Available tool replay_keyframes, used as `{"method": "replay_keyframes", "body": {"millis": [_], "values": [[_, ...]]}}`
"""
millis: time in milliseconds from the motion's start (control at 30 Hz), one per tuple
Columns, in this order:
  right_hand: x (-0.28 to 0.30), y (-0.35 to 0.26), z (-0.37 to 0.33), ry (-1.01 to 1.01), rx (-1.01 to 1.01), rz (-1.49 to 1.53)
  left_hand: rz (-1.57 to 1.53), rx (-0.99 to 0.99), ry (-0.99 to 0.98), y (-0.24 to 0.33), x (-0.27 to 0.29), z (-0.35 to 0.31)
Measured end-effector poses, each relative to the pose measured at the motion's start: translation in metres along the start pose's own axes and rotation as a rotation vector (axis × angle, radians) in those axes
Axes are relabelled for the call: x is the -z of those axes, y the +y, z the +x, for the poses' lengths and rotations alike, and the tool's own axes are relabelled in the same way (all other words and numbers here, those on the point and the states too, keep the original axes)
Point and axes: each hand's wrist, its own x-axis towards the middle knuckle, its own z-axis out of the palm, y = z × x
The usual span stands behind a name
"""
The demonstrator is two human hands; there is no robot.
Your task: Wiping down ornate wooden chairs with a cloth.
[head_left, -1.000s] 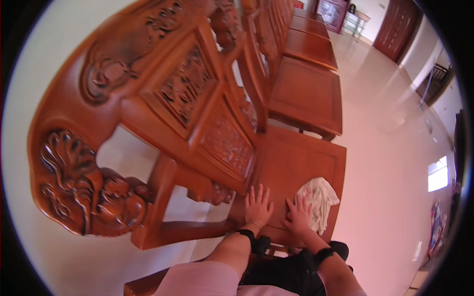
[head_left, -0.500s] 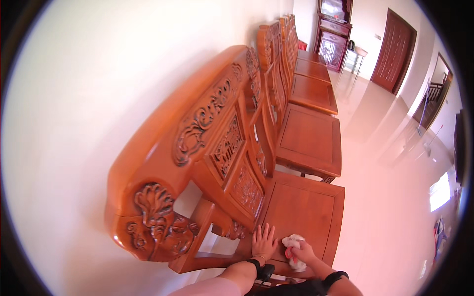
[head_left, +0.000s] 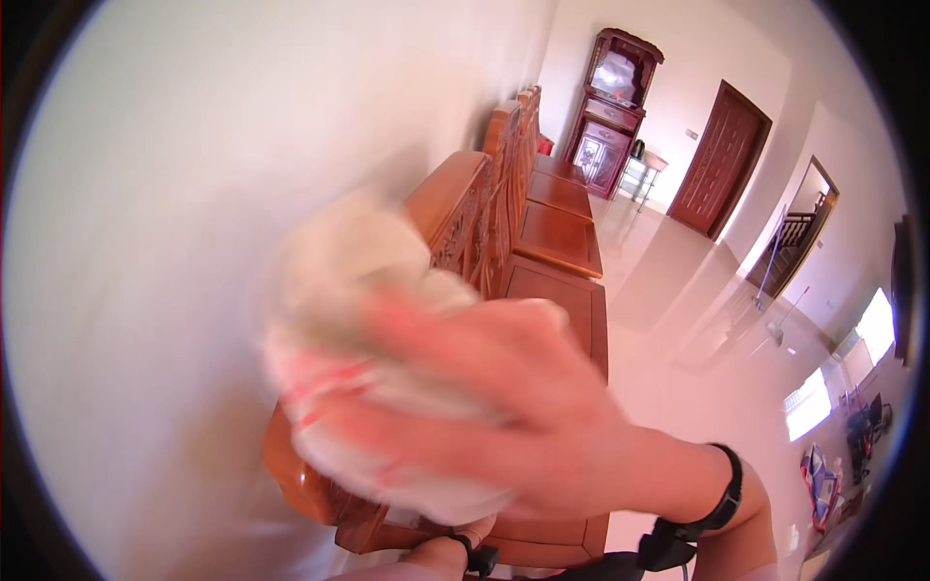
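Close in front of the view, my right hand (head_left: pixel 523 407) is closed around a crumpled white cloth (head_left: pixel 339 261) with red markings. Both are blurred by motion and hide most of the nearest carved wooden chair (head_left: pixel 557 544). Low in the picture, part of my left hand (head_left: pixel 477 530) shows at that chair's seat, near its armrest. My right hand and the cloth cover the left fingers. A black strap circles each wrist.
More reddish-brown chairs (head_left: pixel 559 240) continue in a row along the white wall (head_left: pixel 194 242). A dark red cabinet (head_left: pixel 608 126) and a glass-shelved stand (head_left: pixel 639 182) are at the far end. Brown door (head_left: pixel 722 160) and glossy floor (head_left: pixel 668 349) lie to the right.
My right hand has lifted the cloth from the seat, up and leftward, close to the view. The view has tilted up, and the left hand now shows only partly.
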Motion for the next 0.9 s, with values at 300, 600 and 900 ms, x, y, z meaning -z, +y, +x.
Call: {"method": "replay_keyframes", "body": {"millis": [300, 600, 900], "values": [[-0.027, 0.049, 0.009, -0.002, -0.118, -0.150, 0.364, -0.019, 0.101, 0.024, 0.043, -0.009], [-0.032, 0.170, -0.003, -0.079, -0.305, -0.224, 0.345, 0.005, 0.035, 0.024, 0.050, -0.011], [-0.038, 0.213, -0.015, -0.109, -0.891, 0.439, 0.404, 0.007, 0.014, 0.027, 0.052, -0.009]]}}
